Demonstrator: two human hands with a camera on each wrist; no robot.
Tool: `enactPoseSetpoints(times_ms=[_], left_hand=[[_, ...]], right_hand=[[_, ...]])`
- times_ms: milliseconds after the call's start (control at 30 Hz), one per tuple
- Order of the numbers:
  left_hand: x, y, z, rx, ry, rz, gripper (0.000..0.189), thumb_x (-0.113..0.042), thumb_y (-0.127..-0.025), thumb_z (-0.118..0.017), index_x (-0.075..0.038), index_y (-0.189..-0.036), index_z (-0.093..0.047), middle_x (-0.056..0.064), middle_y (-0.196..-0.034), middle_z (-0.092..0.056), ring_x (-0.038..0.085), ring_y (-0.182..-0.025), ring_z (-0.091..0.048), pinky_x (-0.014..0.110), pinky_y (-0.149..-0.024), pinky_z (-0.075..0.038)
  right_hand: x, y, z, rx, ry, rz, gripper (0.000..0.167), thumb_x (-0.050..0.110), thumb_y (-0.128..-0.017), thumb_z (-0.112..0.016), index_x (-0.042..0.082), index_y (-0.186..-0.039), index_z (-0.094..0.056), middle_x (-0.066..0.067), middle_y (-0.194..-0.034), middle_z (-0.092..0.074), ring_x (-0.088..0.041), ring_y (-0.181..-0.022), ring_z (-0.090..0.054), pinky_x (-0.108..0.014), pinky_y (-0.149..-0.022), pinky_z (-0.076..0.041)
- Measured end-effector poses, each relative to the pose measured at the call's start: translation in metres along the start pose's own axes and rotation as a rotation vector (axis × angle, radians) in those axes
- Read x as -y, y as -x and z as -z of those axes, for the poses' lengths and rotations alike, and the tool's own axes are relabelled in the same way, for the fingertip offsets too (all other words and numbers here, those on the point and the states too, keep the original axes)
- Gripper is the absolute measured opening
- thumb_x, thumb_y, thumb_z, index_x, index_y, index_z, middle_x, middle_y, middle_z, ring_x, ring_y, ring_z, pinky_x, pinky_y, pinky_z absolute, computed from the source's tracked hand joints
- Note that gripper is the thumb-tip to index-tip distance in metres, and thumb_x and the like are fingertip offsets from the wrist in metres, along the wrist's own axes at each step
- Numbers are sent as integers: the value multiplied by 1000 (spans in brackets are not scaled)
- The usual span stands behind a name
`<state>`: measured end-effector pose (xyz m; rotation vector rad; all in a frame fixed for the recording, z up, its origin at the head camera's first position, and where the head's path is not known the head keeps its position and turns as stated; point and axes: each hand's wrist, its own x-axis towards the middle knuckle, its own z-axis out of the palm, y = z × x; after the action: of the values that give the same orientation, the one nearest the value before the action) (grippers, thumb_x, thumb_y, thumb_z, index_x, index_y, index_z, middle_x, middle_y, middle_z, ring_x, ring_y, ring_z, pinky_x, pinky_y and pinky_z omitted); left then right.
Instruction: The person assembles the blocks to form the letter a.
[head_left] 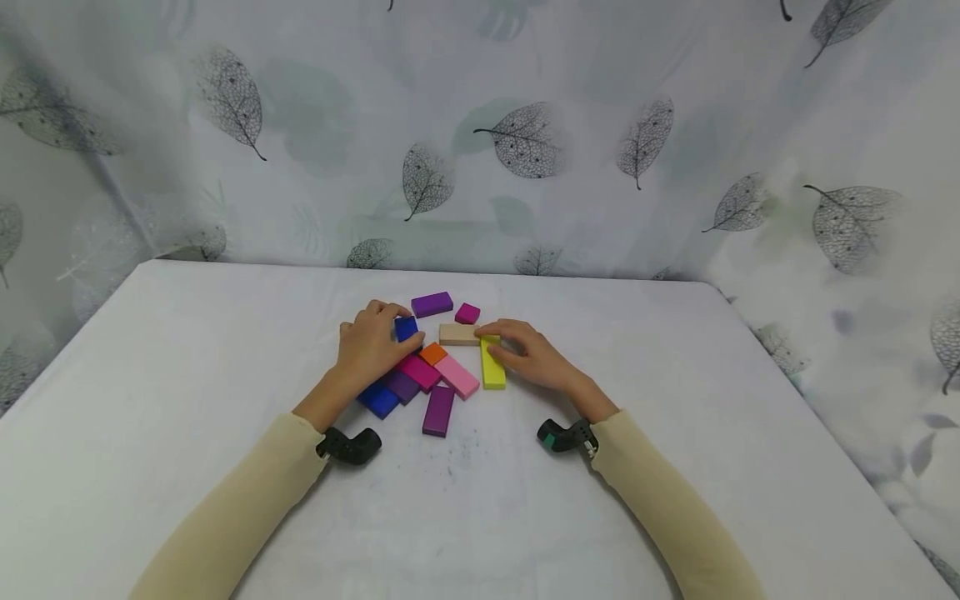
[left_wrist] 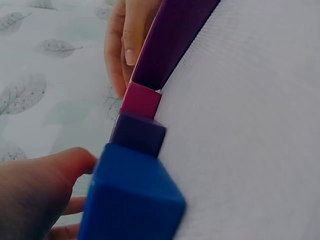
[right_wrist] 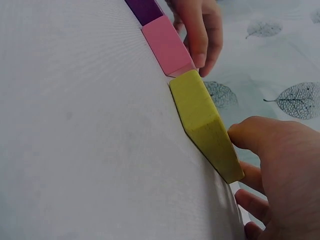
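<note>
A cluster of coloured wooden blocks lies in the middle of the white table. My left hand (head_left: 369,340) pinches a blue block (head_left: 406,328) at the cluster's far left, thumb on the near side and fingers on the far side. On the other side, my right hand (head_left: 534,357) grips a yellow block (head_left: 493,371), its thumb on the block and its fingertips at the far end. Those fingertips also reach the right end of a plain wood block (head_left: 457,335). Between the hands lie an orange block (head_left: 432,354), a pink block (head_left: 457,377) and a magenta block (head_left: 420,372).
Nearer me are a dark purple block (head_left: 438,412), another purple block (head_left: 401,385) and a second blue block (head_left: 379,401). Behind the group sit a violet block (head_left: 432,305) and a small magenta block (head_left: 467,313). A leaf-patterned curtain (head_left: 465,242) hangs past the table's far edge.
</note>
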<state>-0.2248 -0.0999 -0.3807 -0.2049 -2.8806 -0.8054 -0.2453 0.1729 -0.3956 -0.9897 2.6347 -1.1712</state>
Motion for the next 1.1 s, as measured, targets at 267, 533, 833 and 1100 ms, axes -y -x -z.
enactPoseSetpoints(times_ms=[267, 533, 833, 1100], left_hand=[[1, -2, 2, 39, 49, 3, 52, -41, -87, -68, -6, -124, -59, 24, -128, -52, 37, -112, -54, 63, -92, -34], [1, -3, 4, 63, 100, 40, 53, -38, -85, -68, -4, -124, -57, 25, -127, -50, 35, -113, -52, 62, -93, -34], [1, -2, 6, 71, 106, 52, 56, -37, -83, -69, -3, -125, -56, 20, -109, -61, 33, -104, -55, 57, -88, -37], [-1, -2, 8, 97, 119, 58, 56, -28, -83, -66, -1, -130, -53, 23, -117, -60, 35, -110, -55, 59, -91, -37]], right_hand=[[1, -2, 0, -4, -48, 8, 33, 12, -99, -56, 5, -131, -60, -15, -140, -53, -35, -137, -36, -57, -113, -22], [-1, -3, 0, 1, -34, -4, 34, 15, -98, -59, 8, -131, -61, -12, -140, -53, -32, -137, -37, -56, -113, -24], [-1, -4, 0, 11, -24, -25, 36, 18, -96, -62, 11, -131, -61, -10, -139, -53, -32, -137, -36, -56, -113, -23], [-3, -4, -1, 16, -41, -35, 37, 19, -95, -62, 12, -131, -60, -9, -141, -51, -30, -138, -35, -56, -113, -23]])
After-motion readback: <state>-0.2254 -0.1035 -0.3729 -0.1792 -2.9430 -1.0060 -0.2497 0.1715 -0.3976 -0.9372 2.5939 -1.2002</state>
